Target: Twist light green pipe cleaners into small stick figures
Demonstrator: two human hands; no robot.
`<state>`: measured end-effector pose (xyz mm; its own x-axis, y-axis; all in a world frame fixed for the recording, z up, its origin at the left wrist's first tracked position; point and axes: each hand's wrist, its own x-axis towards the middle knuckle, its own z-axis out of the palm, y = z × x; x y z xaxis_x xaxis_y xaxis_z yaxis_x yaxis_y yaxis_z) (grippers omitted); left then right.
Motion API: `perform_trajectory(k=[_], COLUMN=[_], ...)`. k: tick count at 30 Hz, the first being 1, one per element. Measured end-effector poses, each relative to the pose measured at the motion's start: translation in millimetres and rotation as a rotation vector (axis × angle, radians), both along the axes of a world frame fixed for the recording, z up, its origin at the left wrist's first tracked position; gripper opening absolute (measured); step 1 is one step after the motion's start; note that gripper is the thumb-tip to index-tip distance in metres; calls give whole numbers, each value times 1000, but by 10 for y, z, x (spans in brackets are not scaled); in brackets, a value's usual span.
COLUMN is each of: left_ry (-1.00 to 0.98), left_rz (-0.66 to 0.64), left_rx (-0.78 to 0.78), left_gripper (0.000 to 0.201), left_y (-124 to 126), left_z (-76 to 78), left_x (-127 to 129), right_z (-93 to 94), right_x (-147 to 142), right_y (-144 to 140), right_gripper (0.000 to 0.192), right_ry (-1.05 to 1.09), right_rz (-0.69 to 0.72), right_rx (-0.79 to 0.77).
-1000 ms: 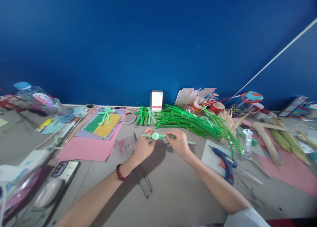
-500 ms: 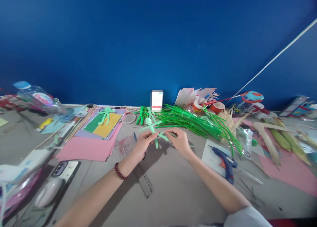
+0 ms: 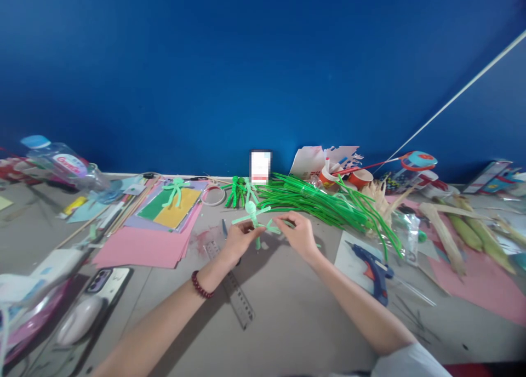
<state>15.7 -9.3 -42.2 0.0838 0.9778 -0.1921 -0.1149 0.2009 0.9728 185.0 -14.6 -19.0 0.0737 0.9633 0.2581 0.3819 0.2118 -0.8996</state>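
Note:
A pale green pipe-cleaner figure [image 3: 251,210] with a round head and outstretched arms is pinched at its lower body by my left hand [image 3: 240,241]. One leg hangs below those fingers. My right hand [image 3: 299,235] has its thumb and forefinger closed at a bent pale green pipe-cleaner limb [image 3: 273,228] on the figure's right. Whether that limb is joined to the body is hidden by my left fingertips. Behind, dark green pipe-cleaner figures [image 3: 235,192] stand near the wall, and another pale green figure [image 3: 176,192] lies on coloured sheets.
Bundled green pipe cleaners [image 3: 312,199] lie along the back. A clear ruler [image 3: 238,300] sits below my left hand. To the right is a blue glue gun [image 3: 372,267]; to the left are pink paper [image 3: 143,246], a phone [image 3: 110,284] and a mouse [image 3: 81,319].
The figure has turned slightly upright and shifted a little right in my left hand. The limb at my right fingertips has changed angle. My right hand has barely moved.

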Motion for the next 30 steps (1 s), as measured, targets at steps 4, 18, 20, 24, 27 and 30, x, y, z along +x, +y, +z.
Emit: perform_trajectory(k=[4, 18, 20, 24, 27, 30], left_ry=[126, -335, -444, -533, -513, -457], left_rz=[-24, 92, 42, -22, -58, -103], left_rx=[65, -51, -104, -143, -140, -121], left_gripper=[27, 28, 24, 18, 18, 19], left_y=[-12, -126, -124, -97, -82, -80], left_z=[-14, 125, 186, 179, 113, 97], left_x=[14, 147, 141, 106, 63, 43], right_z=[15, -129, -150, -154, -117, -70], right_x=[-41, -275, -263, -216, -153, -75], right_y=[-58, -346, -326, -243, -165, -86], right_gripper=[16, 22, 21, 22, 21, 16], right_ry=[-20, -276, -258, -224, -159, -83], right_rz=[34, 121, 116, 69, 112, 162], right_rx=[39, 264, 252, 163, 111, 71])
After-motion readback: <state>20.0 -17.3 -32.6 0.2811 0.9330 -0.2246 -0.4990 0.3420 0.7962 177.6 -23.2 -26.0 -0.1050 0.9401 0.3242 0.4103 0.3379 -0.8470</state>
